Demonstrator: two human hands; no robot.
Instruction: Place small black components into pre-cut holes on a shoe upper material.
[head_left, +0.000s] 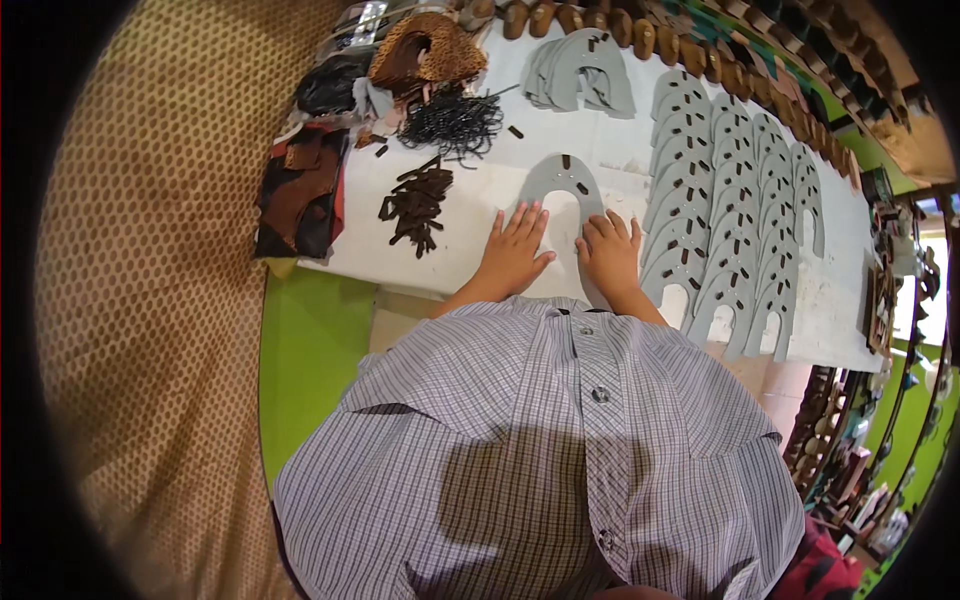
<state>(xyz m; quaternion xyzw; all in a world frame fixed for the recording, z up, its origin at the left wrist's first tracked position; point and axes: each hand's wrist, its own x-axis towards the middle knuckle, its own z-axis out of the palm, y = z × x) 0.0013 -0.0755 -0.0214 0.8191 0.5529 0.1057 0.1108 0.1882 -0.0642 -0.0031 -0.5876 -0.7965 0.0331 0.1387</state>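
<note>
A grey U-shaped shoe upper (547, 175) lies flat on the white table in front of me, its curved end pointing away. Two small dark brown tabs (566, 162) sit on its curve. My left hand (515, 250) rests on the left leg of the upper, palm down, fingers stretched and thumb spread. On the other leg lies my right hand (611, 252), its fingers slightly bent and apart. Neither hand grips anything. The lower ends of the upper are partly hidden by my hands and shirt.
Overlapping rows of grey uppers (690, 215) with dark tabs cover the right side. A stack of grey uppers (580, 75) lies farther back. To the left are loose brown strips (415, 205), tangled black strips (455, 120) and leather scraps (300, 190). Wooden shoe lasts (645, 38) line the far edge.
</note>
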